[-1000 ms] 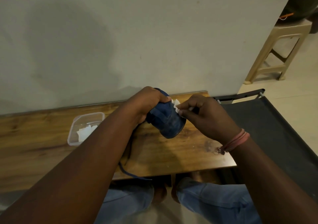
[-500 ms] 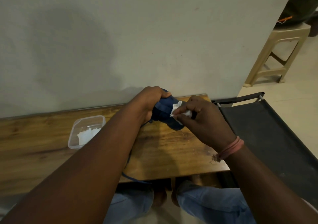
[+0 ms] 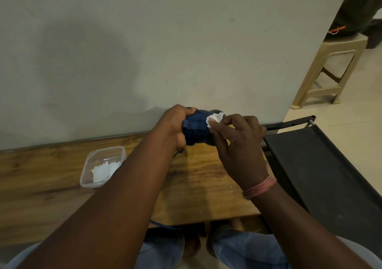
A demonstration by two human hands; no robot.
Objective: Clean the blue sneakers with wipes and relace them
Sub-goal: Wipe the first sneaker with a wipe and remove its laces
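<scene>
A dark blue sneaker (image 3: 196, 130) is held up above the far edge of the wooden table (image 3: 206, 186), near the wall. My left hand (image 3: 175, 124) grips it from the left, fingers curled over its top. My right hand (image 3: 237, 140) pinches a crumpled white wipe (image 3: 215, 119) against the sneaker's right side. A blue lace (image 3: 161, 224) hangs down from the shoe, mostly hidden behind my left forearm, and shows at the table's front edge.
A clear plastic container (image 3: 103, 167) with white wipes sits on the table to the left. A black folding cot (image 3: 322, 175) stands right of the table. A beige plastic stool (image 3: 330, 72) is at the far right. The wall is just behind the table.
Both hands have lifted the sneaker up and away toward the wall. The wipe has slid to the shoe's upper right side.
</scene>
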